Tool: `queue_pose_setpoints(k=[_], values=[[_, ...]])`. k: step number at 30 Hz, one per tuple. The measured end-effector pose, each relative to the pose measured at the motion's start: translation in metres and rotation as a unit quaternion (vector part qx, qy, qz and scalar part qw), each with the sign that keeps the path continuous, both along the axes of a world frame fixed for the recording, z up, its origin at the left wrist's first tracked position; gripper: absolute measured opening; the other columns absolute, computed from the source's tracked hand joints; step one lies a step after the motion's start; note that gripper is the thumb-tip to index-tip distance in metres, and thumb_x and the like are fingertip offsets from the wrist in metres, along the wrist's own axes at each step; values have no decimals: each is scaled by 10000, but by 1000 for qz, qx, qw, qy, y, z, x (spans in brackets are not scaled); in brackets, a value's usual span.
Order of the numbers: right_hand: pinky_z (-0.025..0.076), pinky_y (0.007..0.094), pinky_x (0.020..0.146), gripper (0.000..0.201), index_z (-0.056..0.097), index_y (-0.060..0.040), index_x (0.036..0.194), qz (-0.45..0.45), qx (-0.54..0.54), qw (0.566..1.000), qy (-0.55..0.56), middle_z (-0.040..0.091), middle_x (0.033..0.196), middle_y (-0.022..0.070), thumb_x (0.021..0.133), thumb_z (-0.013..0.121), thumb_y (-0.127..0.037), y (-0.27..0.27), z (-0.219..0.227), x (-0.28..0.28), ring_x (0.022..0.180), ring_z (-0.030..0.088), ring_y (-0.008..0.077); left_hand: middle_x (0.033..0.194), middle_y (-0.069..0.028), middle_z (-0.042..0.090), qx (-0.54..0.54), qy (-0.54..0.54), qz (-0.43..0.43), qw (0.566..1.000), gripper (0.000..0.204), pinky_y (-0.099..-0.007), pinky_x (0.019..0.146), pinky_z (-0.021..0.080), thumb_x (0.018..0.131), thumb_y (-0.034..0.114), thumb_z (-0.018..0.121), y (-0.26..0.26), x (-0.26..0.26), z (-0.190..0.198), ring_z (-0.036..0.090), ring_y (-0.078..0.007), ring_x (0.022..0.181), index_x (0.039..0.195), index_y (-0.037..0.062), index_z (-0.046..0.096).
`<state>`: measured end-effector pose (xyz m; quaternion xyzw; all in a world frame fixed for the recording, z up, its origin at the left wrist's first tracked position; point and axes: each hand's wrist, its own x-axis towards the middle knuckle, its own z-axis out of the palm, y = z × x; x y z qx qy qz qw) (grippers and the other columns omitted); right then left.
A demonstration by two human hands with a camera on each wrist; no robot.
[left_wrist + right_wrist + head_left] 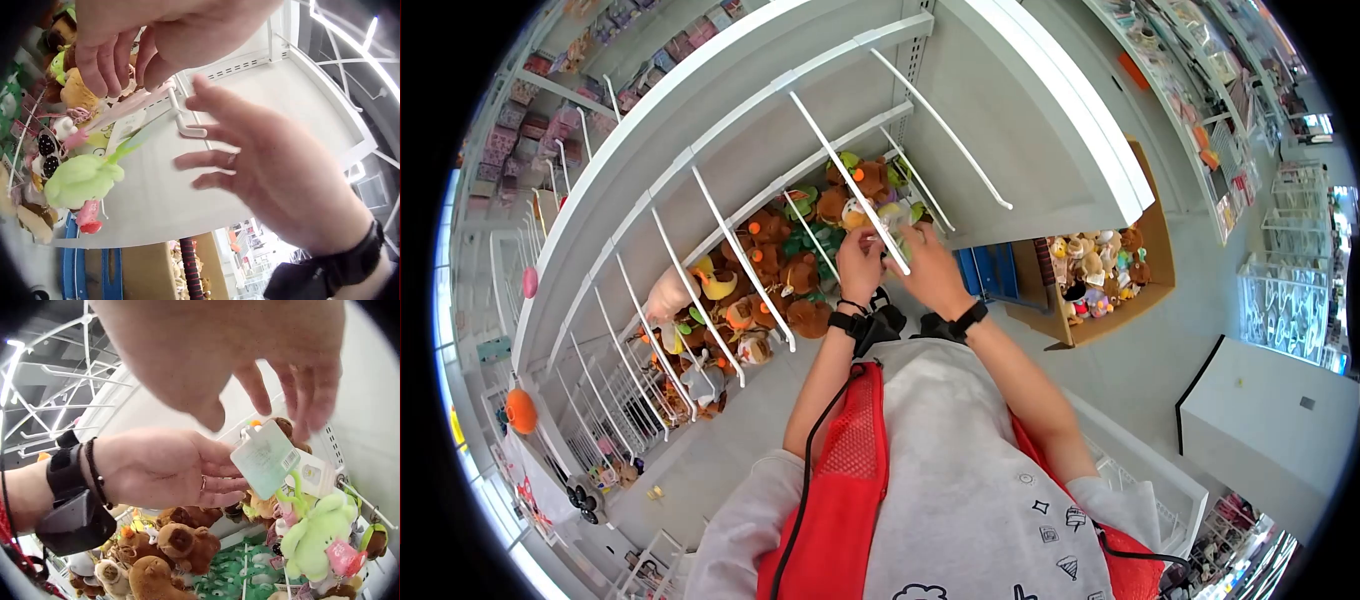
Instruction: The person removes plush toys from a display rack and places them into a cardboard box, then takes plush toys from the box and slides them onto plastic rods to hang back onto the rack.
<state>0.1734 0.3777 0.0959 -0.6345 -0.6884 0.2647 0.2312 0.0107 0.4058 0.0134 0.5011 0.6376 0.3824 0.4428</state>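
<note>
A light-green plush keychain [84, 181] with a pink-red piece at its end hangs by a green strap near the tip of a white display hook [190, 129]. In the right wrist view, its pale green card tag [265, 459] faces the camera, a white card [314, 475] behind it. My left hand [165, 465] is beside the tag, fingertips right at its edge, fingers loosely extended. On the other side of the hook tip is my right hand [281, 150], fingers spread and nothing held. In the head view both hands [930, 272] are close together at the hook.
Brown plush toys [765, 250] and green ones [237, 569] hang below on neighbouring hooks. Several long white hooks [735, 250] stick out to the left. A cardboard box [1155, 250] of plush toys stands right, by a blue object [988, 270]. A white side panel [1010, 120] borders the rack.
</note>
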Motion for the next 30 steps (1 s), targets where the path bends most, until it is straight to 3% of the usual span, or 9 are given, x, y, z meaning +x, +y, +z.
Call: queue_pose_setpoints(k=[4, 6, 10, 13, 16, 18, 24, 27, 30], values=[[564, 501, 907, 430, 627, -11, 1242, 56, -21, 993, 100, 684, 1188, 262, 881, 820, -145, 9, -43, 11, 1031, 677, 492, 1050, -162, 722, -57, -18, -31, 998, 226, -420, 800, 595, 942, 19, 724, 0, -1, -4, 764, -285, 948, 1161, -36, 741], [559, 436, 735, 297, 666, 16, 1120, 82, -5, 982, 171, 711, 960, 225, 895, 808, -115, 4, -42, 24, 786, 694, 391, 1050, -178, 717, 25, 62, -62, 996, 247, -417, 754, 592, 943, 10, 720, -2, -5, -9, 760, -291, 925, 1187, -21, 740], [546, 395, 714, 152, 707, 18, 1015, 91, -123, 973, 172, 717, 824, 166, 938, 757, -103, -4, -30, 51, 726, 694, 315, 1106, -169, 781, -14, 40, -72, 996, 332, -384, 858, 594, 1007, 123, 701, -3, -4, -11, 762, -256, 978, 1290, -49, 702], [493, 299, 622, 136, 705, 26, 1001, 18, -209, 930, 300, 648, 747, 34, 996, 709, -110, -17, -22, 68, 647, 604, 99, 1145, -172, 772, -77, 37, -92, 992, 373, -392, 887, 587, 1004, 150, 721, 0, 0, 2, 754, -258, 1012, 1320, -44, 684], [479, 257, 607, 193, 719, 28, 1043, -29, -260, 901, 347, 659, 763, 10, 1043, 692, -163, -34, -17, 109, 638, 606, 74, 1150, -173, 771, -59, 76, -162, 982, 332, -407, 894, 588, 1002, 145, 712, 5, 4, 9, 758, -281, 1037, 1271, -49, 689], [476, 246, 597, 194, 727, 3, 1045, -64, -255, 898, 353, 660, 772, 0, 1055, 688, -187, -49, -13, 142, 633, 609, 65, 1156, -155, 765, -96, -5, -123, 988, 288, -410, 903, 580, 1003, 77, 670, -1, 15, 18, 750, -284, 1066, 1263, -45, 677], [451, 222, 599, 185, 687, -42, 1147, -308, -124, 763, 555, 678, 903, -16, 1109, 609, -206, -95, 3, 281, 656, 558, 65, 1057, -114, 765, -70, -63, -122, 988, 142, -378, 911, 564, 1035, 92, 655, -8, 21, -64, 737, -230, 1034, 1123, -19, 658], [442, 231, 631, 185, 667, -45, 1191, -385, -20, 681, 623, 693, 1002, -2, 1132, 559, -183, -113, 2, 355, 692, 544, 73, 973, -81, 740, -29, -12, -124, 992, 166, -352, 844, 533, 1051, 165, 675, -14, 30, -64, 674, -170, 925, 1063, -1, 686], [596, 320, 889, 217, 634, 10, 1183, -462, 129, 559, 677, 719, 1131, 94, 1131, 554, -184, -124, -36, 418, 954, 691, 192, 903, -40, 690, -17, 13, -117, 993, 272, -342, 776, 493, 1075, 251, 673, -19, 39, -67, 576, -149, 819, 1087, -15, 727]])
